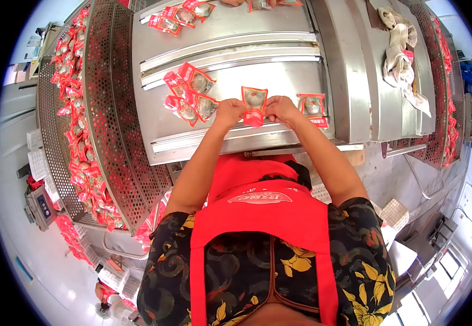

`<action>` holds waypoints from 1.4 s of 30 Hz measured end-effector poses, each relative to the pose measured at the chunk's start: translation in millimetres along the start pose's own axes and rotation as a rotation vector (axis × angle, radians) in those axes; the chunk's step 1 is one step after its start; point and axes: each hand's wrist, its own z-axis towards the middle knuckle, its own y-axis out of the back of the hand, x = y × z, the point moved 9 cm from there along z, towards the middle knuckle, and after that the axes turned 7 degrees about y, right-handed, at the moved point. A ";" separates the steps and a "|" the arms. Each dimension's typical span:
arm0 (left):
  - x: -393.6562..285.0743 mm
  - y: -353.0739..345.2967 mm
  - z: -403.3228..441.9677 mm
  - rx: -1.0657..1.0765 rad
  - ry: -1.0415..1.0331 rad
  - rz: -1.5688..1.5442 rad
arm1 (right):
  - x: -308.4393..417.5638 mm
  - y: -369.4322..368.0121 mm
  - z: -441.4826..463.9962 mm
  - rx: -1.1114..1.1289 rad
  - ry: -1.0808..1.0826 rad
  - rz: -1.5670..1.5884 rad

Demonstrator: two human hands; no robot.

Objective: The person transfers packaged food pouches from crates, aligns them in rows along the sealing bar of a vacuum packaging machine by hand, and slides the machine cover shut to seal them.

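I have the left hand and right hand, their grip clamped on opposite edges of one packet at the counter.

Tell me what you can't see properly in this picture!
All in the head view:
- Back of the packet between the left hand and right hand: its own front hides it.
- Another person's hand: cut off by the top edge.
- Bottom of the left-side bin: piled packets cover it.
- Fine print on the packets: too small.
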 end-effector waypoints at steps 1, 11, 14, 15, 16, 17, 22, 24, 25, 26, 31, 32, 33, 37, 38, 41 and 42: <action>1.2 6.3 4.8 -0.034 0.011 0.066 | 7.6 9.9 2.2 -0.028 0.121 -0.156; -12.1 -26.4 13.7 0.003 -0.060 0.325 | 24.8 47.2 -3.9 -0.184 0.453 -0.640; 1.6 -45.7 13.9 0.100 -0.017 0.326 | 25.5 56.7 -21.8 -0.139 0.353 -0.656; 4.2 -53.7 14.1 0.135 -0.047 0.303 | 22.9 61.7 -29.0 -0.110 0.237 -0.624; -1.1 -59.9 10.9 0.139 -0.099 0.334 | 27.2 68.0 -38.3 -0.119 0.179 -0.646; -1.9 -64.4 11.5 0.143 -0.098 0.335 | 34.4 67.2 -49.5 -0.122 0.176 -0.645; 2.1 -65.9 16.6 0.044 0.022 0.385 | 65.0 22.4 -102.8 -0.079 0.798 -1.109; -3.6 -72.4 11.9 0.034 -0.043 0.391 | 48.1 14.6 -98.1 -0.059 0.844 -1.269; -6.9 -71.8 8.0 0.022 -0.103 0.399 | 49.5 13.2 -100.6 -0.042 0.863 -1.263; -12.4 -68.1 0.8 -0.041 -0.228 0.486 | 51.9 16.9 -105.5 -0.077 0.852 -1.244; -57.0 15.8 -104.4 -0.650 -0.434 0.233 | 52.9 19.3 -116.8 -0.018 0.588 -1.279; -56.6 41.2 -117.8 -0.772 -0.480 0.148 | 64.6 14.4 -121.5 -0.038 0.563 -1.130; -54.9 65.6 -131.3 -0.891 -0.526 0.062 | 70.8 9.5 -122.0 -0.058 0.536 -0.980; -48.5 112.5 -126.6 -0.908 -0.423 0.140 | 58.3 -29.6 -77.7 0.062 0.362 -0.603; -40.4 111.8 -113.3 -0.802 -0.405 0.190 | 55.8 -41.6 -65.9 0.076 0.406 -0.486; -33.3 88.6 -110.3 -0.640 -0.397 0.190 | 35.5 -70.7 -37.3 0.073 0.033 -0.077; -29.6 73.7 -107.1 -0.523 -0.493 0.179 | 37.5 -77.5 -29.6 0.069 0.031 -0.080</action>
